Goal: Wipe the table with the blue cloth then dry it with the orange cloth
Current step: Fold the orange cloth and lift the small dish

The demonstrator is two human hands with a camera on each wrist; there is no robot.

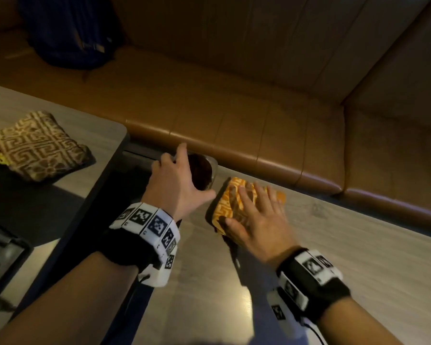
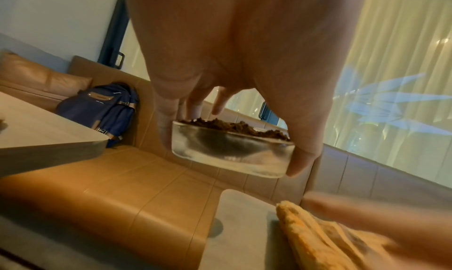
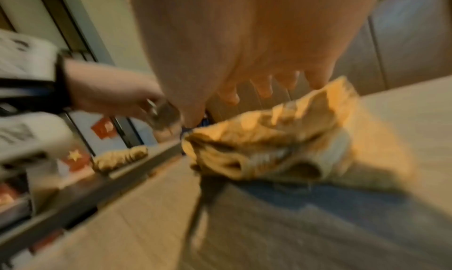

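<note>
Pale wood-grain laminate covers the desk [image 1: 358, 257], with a glossy reflection near its close edge. On it, toward the far edge, lies the orange cloth [image 1: 228, 204], folded and patterned. The right hand [image 1: 256, 220] rests flat on top of it, fingers [image 1: 246, 195] straight and spread, pressing down without curling round it. Just left of the cloth, the left hand [image 1: 176, 184] holds a small glass dish [image 2: 229, 150] clear of the desk, thumb on one side and fingers [image 2: 166, 117] curled on the other; the dish carries a brown crumbly fill. A second desk surface [image 1: 67, 115] stands to the left across a dark gap, bearing a folded brown patterned cloth [image 1: 39, 145]. Beyond both runs a tan leather bench seat [image 1: 234, 100] with a dark blue backpack [image 2: 100, 107] on it. Light curtains [image 2: 396, 71] hang behind. No blue cloth can be picked out with certainty.
</note>
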